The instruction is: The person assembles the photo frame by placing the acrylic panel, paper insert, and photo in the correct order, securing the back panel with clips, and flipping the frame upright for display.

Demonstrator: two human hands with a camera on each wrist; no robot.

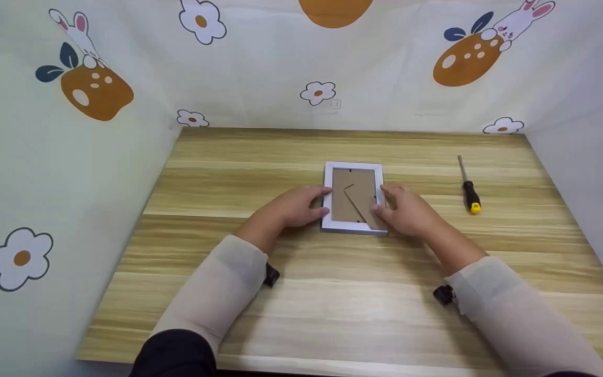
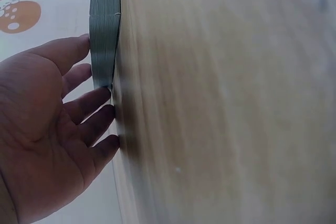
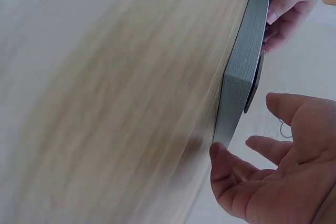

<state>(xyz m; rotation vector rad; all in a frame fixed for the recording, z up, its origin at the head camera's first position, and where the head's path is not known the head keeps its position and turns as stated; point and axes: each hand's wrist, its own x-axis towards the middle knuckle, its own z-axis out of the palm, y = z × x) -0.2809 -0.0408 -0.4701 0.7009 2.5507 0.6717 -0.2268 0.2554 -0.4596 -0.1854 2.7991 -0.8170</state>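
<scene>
A picture frame (image 1: 354,226) lies face down on the table, its white back border and brown backing board (image 1: 343,204) uppermost. A brown stand flap (image 1: 367,209) slants across the board, its lower end over the frame's bottom right corner; it sticks up slightly in the right wrist view. My left hand (image 1: 297,206) touches the frame's left edge with thumb and fingertips, fingers loosely bent. At the right edge is my right hand (image 1: 405,210), fingers relaxed; its thumb stands apart from the grey side (image 3: 236,90) in the right wrist view, while a fingertip touches that side.
A screwdriver (image 1: 469,191) with a black and yellow handle lies to the right of the frame, its shaft pointing away. Printed cloth walls (image 1: 259,68) enclose the wooden table (image 1: 312,309) at the back and both sides.
</scene>
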